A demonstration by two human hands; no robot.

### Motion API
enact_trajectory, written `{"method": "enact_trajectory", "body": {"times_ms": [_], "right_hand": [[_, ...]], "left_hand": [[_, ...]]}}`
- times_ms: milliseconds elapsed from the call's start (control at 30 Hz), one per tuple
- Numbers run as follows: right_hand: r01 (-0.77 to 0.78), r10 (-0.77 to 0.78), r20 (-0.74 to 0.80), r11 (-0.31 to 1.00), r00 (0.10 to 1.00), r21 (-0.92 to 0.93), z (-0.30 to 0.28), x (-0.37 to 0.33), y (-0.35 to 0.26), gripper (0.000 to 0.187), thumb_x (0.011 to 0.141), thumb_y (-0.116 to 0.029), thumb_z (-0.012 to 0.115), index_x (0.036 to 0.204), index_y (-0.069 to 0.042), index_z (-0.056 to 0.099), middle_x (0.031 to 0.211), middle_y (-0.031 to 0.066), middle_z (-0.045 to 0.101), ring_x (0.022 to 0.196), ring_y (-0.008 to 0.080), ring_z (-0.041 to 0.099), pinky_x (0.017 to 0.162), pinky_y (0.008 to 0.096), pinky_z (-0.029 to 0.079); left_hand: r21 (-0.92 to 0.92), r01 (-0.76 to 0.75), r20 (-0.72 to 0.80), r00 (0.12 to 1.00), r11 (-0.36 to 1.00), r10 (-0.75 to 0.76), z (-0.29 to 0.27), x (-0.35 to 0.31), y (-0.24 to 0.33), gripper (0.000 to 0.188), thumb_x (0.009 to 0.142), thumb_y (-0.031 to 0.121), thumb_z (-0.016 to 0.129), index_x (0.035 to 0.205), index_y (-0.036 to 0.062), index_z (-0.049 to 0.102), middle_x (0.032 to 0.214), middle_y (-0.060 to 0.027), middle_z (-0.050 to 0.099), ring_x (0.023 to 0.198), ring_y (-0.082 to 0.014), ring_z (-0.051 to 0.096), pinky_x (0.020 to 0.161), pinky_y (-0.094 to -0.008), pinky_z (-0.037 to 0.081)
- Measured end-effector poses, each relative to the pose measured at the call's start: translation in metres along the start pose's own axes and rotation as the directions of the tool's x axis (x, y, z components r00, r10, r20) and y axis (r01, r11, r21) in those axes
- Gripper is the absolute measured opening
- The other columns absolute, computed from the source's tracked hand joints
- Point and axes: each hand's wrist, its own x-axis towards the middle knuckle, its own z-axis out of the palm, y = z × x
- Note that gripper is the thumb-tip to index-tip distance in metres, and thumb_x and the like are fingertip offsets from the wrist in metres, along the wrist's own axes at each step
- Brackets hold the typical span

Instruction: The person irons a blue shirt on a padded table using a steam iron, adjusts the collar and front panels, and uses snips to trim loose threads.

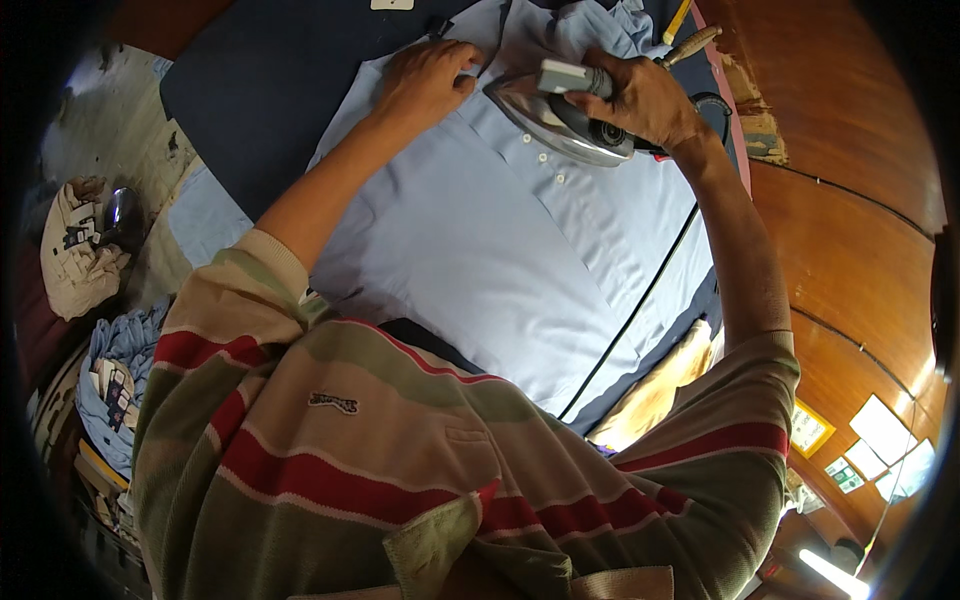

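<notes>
A light blue button-up shirt lies spread on a dark blue cloth-covered surface. Several small white buttons run down its front. My right hand is wrapped round the handle of a clothes iron, whose metal base rests on the shirt beside the button strip. My left hand is at the shirt's upper left part, fingers curled and thumb drawn in at the cloth. Its fingertips are partly hidden, but they appear to pinch the fabric. The iron's tip points toward this hand.
The iron's black cord crosses the shirt on the right. A wooden panel bounds the right side. Crumpled blue garments and a beige cloth bundle lie at the left. A yellowish cloth is near my right elbow.
</notes>
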Motion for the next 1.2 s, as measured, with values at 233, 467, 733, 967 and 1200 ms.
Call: {"method": "enact_trajectory", "body": {"times_ms": [233,467,733,967,1200], "right_hand": [[0.053,-0.054,-0.064,0.999,0.996,-0.009,0.0,-0.002,-0.002,0.041,0.079,-0.04,0.064,0.097,-0.004,0.061,0.068,0.0161,0.064,0.065,0.027,0.066,0.063,0.0353,0.053],[-0.058,0.058,-0.107,0.998,0.993,-0.002,0.004,-0.001,0.003,0.059,0.079,-0.057,0.058,0.11,-0.007,0.061,0.072,0.0146,0.067,0.069,0.0245,0.068,0.069,0.0342,0.055],[-0.219,0.234,-0.151,0.969,0.96,0.113,0.002,-0.005,0.015,0.059,0.081,-0.054,0.059,0.111,-0.003,0.059,0.08,0.0187,0.067,0.072,0.0261,0.067,0.069,0.0324,0.053],[-0.078,0.087,-0.161,0.995,0.983,0.061,-0.01,-0.01,-0.006,0.058,0.079,-0.053,0.06,0.108,-0.003,0.061,0.077,0.0177,0.067,0.072,0.0271,0.067,0.07,0.0348,0.053],[-0.048,0.043,-0.121,0.998,0.992,-0.039,-0.001,0.017,-0.013,0.055,0.078,-0.05,0.063,0.106,-0.003,0.061,0.076,0.0181,0.066,0.07,0.0293,0.066,0.069,0.0357,0.053]], "left_hand": [[0.008,0.005,0.015,1.0,1.0,-0.005,-0.002,-0.001,0.002,0.021,0.076,0.017,0.066,0.095,0.0113,0.059,0.09,-0.0023,0.064,0.087,-0.0216,0.061,0.078,-0.0345,0.047],[-0.093,0.0,0.01,1.0,0.996,0.001,0.002,-0.002,-0.003,0.023,0.076,0.017,0.066,0.096,0.0105,0.058,0.093,-0.0032,0.064,0.089,-0.0207,0.061,0.078,-0.034,0.047],[-0.031,-0.056,-0.011,0.998,0.998,0.056,-0.014,-0.004,0.002,0.022,0.08,0.012,0.06,0.102,0.0079,0.059,0.099,-0.0061,0.063,0.092,-0.0226,0.06,0.081,-0.034,0.046],[0.181,-0.028,-0.041,0.999,0.983,0.036,-0.056,-0.046,-0.002,0.023,0.083,0.014,0.057,0.105,0.0104,0.06,0.103,-0.0039,0.062,0.1,-0.0224,0.056,0.091,-0.0384,0.037],[0.351,-0.029,-0.016,0.999,0.936,0.038,-0.05,-0.059,0.001,0.025,0.08,0.027,0.062,0.1,0.0124,0.062,0.116,-0.0011,0.056,0.111,-0.0195,0.049,0.098,-0.0439,0.026]]}}
